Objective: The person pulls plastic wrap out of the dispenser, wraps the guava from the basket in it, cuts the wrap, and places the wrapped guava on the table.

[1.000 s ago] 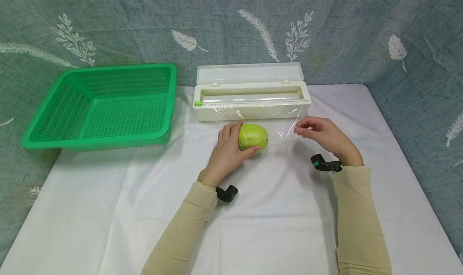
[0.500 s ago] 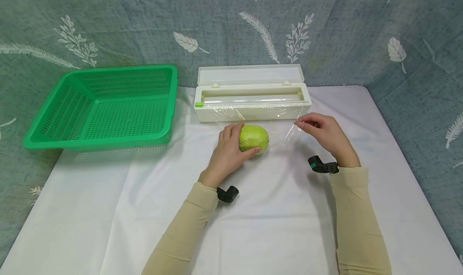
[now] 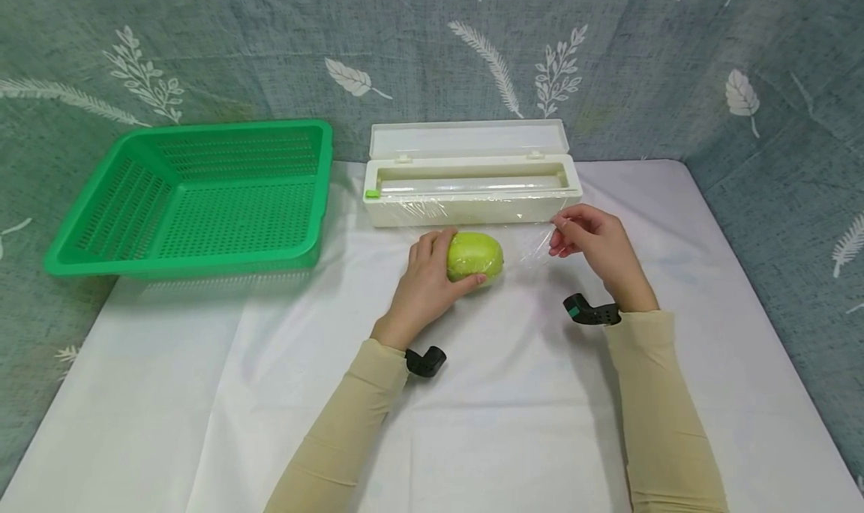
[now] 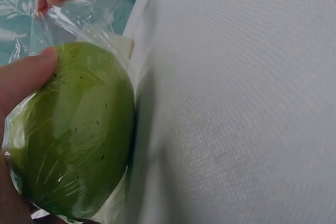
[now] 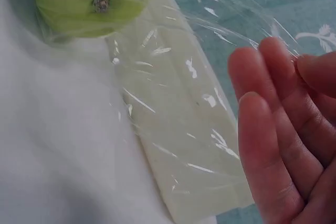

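A green, smooth-skinned fruit [image 3: 475, 255] lies on the white cloth with clear plastic wrap over it; the left wrist view shows the film creased across its skin. My left hand [image 3: 427, 282] grips the fruit from its left side, thumb at the near side. To the right, my right hand [image 3: 589, 237] pinches the edge of the plastic wrap [image 5: 178, 103] between thumb and index finger, its other fingers loosely bent. The film stretches from the fruit toward that pinch and back to the white wrap dispenser [image 3: 466, 213], whose lid stands raised with the roll inside.
A green plastic basket [image 3: 317, 220] stands at the back left of the table. Behind the dispenser hangs a grey-green curtain [image 3: 418, 48] with white leaf prints. A small green slider [image 3: 372, 193] sits at the dispenser's left end.
My right hand has shifted slightly left and up toward the dispenser's right corner, its fingers now pinching the film edge. The left hand and the fruit have stayed in place.
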The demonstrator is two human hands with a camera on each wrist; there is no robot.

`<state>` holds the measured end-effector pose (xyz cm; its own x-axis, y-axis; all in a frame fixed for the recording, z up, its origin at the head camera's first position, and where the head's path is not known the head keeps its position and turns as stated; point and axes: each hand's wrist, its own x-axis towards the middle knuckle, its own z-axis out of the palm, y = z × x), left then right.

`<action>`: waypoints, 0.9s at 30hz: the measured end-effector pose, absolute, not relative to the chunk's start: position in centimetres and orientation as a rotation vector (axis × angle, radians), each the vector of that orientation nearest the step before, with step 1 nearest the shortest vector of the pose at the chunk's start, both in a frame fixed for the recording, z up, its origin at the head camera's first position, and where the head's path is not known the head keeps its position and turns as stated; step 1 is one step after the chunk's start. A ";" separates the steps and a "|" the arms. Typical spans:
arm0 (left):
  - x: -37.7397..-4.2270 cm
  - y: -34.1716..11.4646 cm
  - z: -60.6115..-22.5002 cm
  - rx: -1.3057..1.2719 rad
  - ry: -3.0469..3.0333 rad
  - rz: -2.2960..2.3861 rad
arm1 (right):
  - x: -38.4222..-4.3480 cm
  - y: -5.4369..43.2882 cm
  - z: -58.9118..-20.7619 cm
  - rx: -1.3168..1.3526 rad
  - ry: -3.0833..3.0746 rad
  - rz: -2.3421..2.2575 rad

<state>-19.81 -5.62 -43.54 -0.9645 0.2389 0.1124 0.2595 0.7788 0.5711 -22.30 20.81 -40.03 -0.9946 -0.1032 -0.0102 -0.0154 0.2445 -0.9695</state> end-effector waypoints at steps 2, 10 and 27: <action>-19.8 -5.6 -43.4 -0.417 -2.929 -0.937 | -22.3 20.5 -40.1 -0.144 2.400 -1.925; -19.7 -5.6 -43.5 -0.425 -2.929 -0.920 | -23.2 19.9 -41.7 -0.201 2.354 -2.050; -19.5 -6.0 -43.3 -0.427 -2.932 -0.911 | -23.8 15.9 -41.5 -0.222 2.321 -2.037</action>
<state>-19.54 -5.96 -43.28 -0.9611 0.2483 0.1210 0.2732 0.7894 0.5498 -23.80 15.94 -41.53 -0.9887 -0.1375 0.0601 -0.0775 0.1247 -0.9892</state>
